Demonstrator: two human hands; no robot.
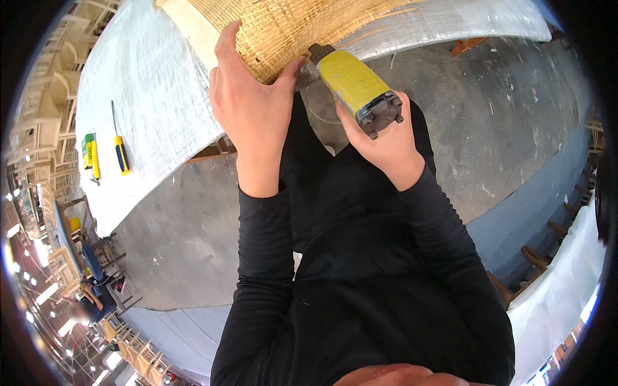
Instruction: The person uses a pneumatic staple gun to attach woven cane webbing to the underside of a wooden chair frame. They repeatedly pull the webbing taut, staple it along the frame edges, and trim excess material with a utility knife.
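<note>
A woven cane sheet (277, 32), straw-coloured with loose strand ends along its right side, lies over a pale wooden piece (193, 29) at the top. My left hand (252, 106) grips its near edge, thumb on one side and fingers spread up over the weave. In my right hand (380, 145) is a staple gun (354, 78) with a yellow body and dark end cap. Its dark nose points up and left, at the edge of the cane close to my left thumb. My right fingers are partly hidden behind the tool.
Clear plastic film covers the worktable (148, 83). On its left part lie a yellow-and-blue screwdriver (121, 153) and a green-and-yellow tool (90, 154). Wooden chair frames (55, 103) are stacked at far left, where a person (96, 299) sits. Scuffed grey floor (187, 238) surrounds me.
</note>
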